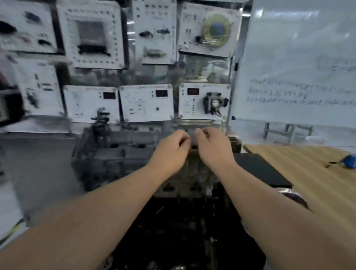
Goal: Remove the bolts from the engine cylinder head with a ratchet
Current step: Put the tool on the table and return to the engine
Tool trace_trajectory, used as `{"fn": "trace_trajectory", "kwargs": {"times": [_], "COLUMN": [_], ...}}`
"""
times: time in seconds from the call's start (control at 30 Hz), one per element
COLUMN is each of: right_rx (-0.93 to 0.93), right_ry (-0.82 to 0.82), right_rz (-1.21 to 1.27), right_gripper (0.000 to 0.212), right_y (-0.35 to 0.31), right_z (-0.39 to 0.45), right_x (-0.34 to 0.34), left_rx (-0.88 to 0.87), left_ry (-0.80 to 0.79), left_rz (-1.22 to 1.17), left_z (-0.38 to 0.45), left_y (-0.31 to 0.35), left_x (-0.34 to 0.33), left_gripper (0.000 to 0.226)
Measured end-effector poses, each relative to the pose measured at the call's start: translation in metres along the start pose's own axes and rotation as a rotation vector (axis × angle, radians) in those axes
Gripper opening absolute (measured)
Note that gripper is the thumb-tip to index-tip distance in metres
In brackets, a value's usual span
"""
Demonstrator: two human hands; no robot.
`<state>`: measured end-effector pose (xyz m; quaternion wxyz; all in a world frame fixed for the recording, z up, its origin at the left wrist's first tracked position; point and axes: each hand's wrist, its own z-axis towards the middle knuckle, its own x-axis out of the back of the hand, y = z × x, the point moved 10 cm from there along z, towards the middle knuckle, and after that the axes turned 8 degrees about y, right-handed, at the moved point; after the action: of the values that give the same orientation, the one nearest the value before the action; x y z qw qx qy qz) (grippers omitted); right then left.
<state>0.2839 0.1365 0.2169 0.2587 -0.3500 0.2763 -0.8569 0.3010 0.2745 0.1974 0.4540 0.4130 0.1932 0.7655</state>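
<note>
We reach both arms forward over the engine cylinder head (118, 152), which stands in front of us, left of the wooden table (315, 173). Our left hand (170, 149) and right hand (213, 149) hover close together above its far end, fingers curled. The picture is blurred, so we cannot tell if either grip holds something. A black mat (259, 170) lies on the table edge, a blue tape measure (354, 161) farther right. Behind stands a whiteboard (309, 59).
</note>
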Motion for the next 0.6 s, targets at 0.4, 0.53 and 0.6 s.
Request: {"fn": "trace_trajectory", "kwargs": {"times": [0.4, 0.53, 0.6], "right_rx": [0.013, -0.050, -0.157], "right_ry": [-0.104, -0.007, 0.001], "right_rz": [-0.539, -0.598, -0.482], "right_gripper": [0.053, 0.047, 0.049], "right_y": [0.025, 0.042, 0.063], "right_z": [0.003, 0.007, 0.007], "right_x": [-0.038, -0.017, -0.010], "left_rx": [0.406, 0.628, 0.698], "left_ry": [0.518, 0.413, 0.395], "left_rz": [0.015, -0.244, -0.413], "left_z": [0.035, 0.032, 0.029], "left_y": [-0.167, -0.214, -0.226], "left_x": [0.261, 0.237, 0.227], "left_gripper": [0.010, 0.016, 0.020]}}
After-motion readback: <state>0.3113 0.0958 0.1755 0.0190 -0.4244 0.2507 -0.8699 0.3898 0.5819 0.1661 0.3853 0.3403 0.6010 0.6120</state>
